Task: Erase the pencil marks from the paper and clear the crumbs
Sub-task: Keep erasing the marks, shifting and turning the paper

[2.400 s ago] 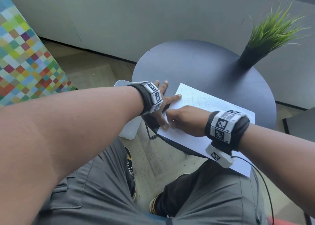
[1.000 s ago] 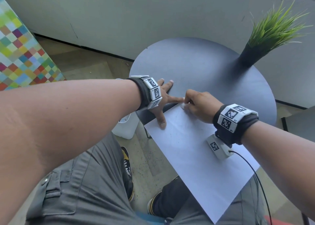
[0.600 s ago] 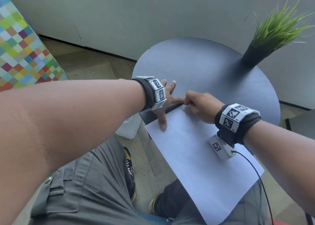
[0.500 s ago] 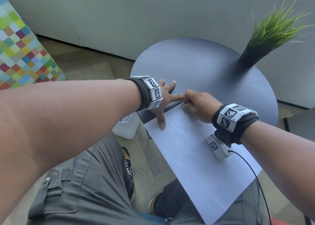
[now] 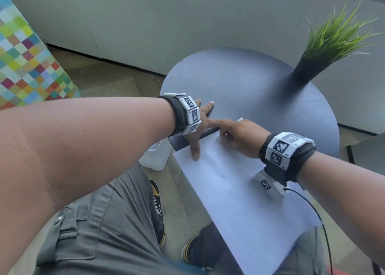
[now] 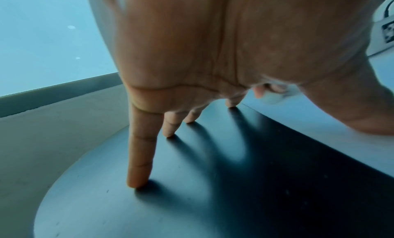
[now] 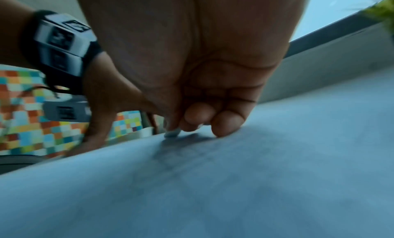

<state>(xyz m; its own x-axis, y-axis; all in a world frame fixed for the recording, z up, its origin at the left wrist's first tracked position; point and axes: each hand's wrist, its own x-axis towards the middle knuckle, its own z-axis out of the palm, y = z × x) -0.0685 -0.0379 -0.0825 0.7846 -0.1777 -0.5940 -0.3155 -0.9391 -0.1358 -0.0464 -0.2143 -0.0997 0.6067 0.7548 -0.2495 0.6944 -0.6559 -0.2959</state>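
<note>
Pinching probable eraser [image 7: 172, 133], right hand [image 5: 241, 137] curled.

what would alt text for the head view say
A person's right hand rubs a small white eraser at the far corner of a white paper on a round dark table, while the left hand presses the sheet flat. A potted grass plant stands behind.

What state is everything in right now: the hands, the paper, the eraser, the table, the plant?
Left hand: fingers spread, pressing the paper and table.
Right hand: fingers curled, pinching the eraser.
Eraser: tip touching the paper.
Paper: flat, overhanging the table's near edge.
Table: round, dark.
Plant: upright in a dark pot.
</note>
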